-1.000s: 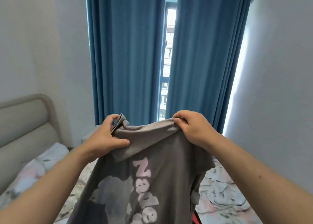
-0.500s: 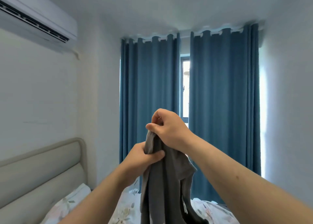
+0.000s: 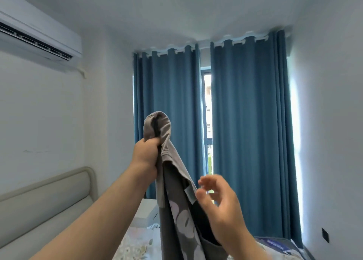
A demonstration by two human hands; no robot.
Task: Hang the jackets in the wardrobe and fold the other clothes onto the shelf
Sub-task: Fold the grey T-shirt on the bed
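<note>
At centre, raised high: grey cotton T-shirt with pale printed figures (image 3: 176, 210), bunched and gripped near its top by left hand (image 3: 146, 155), fingers curled tight round the fabric. Right hand (image 3: 220, 204) just beside the hanging edge, fingers spread and relaxed, gripping nothing. Risk judged: one-handed hold on loose cloth; could slip or twist, spoiling the fold. Below, near: floral-patterned bed sheet (image 3: 133, 246). Left: beige padded headboard (image 3: 49, 197). Far: blue pleated curtains (image 3: 245, 122). Upper left: white wall-mounted air conditioner (image 3: 39, 36).

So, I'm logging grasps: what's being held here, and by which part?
The left hand grips the grey T-shirt by its bunched upper end, fabric looping above the fist. The right hand is open beside it, holding nothing.
</note>
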